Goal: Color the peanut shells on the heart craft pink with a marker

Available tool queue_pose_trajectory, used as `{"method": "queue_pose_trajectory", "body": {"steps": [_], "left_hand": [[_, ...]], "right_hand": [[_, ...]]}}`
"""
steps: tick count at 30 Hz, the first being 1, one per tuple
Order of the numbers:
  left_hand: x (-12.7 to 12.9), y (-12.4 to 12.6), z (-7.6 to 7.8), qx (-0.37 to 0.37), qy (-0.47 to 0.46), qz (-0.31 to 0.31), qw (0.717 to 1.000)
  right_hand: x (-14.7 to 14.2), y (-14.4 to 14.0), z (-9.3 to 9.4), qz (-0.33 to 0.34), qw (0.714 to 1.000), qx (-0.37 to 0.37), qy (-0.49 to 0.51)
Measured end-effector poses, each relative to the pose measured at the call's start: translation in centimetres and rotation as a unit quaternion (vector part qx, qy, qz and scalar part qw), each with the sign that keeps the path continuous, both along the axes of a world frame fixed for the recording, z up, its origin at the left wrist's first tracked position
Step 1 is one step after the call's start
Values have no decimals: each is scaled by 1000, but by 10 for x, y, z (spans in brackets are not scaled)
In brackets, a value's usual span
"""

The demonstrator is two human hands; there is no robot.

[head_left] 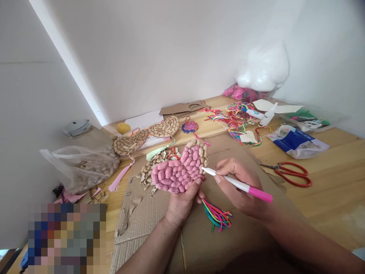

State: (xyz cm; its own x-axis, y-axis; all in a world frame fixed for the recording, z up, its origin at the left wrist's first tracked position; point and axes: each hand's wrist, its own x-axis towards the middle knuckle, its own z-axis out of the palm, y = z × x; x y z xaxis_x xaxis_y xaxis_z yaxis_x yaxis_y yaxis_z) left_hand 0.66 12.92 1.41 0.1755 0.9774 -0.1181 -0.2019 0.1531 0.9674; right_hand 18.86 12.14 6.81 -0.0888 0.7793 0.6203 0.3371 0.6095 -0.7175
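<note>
My left hand [182, 207] grips the lower edge of a heart-shaped peanut ornament [178, 175], thumb on the front and fingers behind. Most of its peanuts are pink; those along the upper right edge are still plain tan. A multicoloured tassel [216, 215] hangs below it and a red loop shows at its top. Pinched in my right hand [239, 186] is a white marker pen [236, 183] with a pink end, its tip at the ornament's right edge among the peanuts. A pile of peanut shells [148, 173] lies behind the ornament.
Cardboard [142, 228] covers the table's front. Red-handled scissors [293, 175] lie right, near a blue-and-white packet [296, 140], a glue bottle [268, 115] and tangled coloured threads [236, 114]. A bag of peanuts [85, 167] stands left. Plain peanut ornaments [131, 142] and a small round one [190, 127] lie behind.
</note>
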Motion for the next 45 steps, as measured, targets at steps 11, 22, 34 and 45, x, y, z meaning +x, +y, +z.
{"method": "queue_pose_trajectory", "body": {"steps": [11,22,34,45], "left_hand": [[1,0,0,3,7,16,1000],[1,-1,0,2,-6,7,1000],[2,0,2,6,22,19,1000],[1,0,2,5,56,26,998]], "right_hand": [[1,1,0,-24,1000,12,-15],[0,3,0,-19,999,24,-11],[0,2,-2,-43,999,7,-22],[1,3,3,-67,998,0,3]]}}
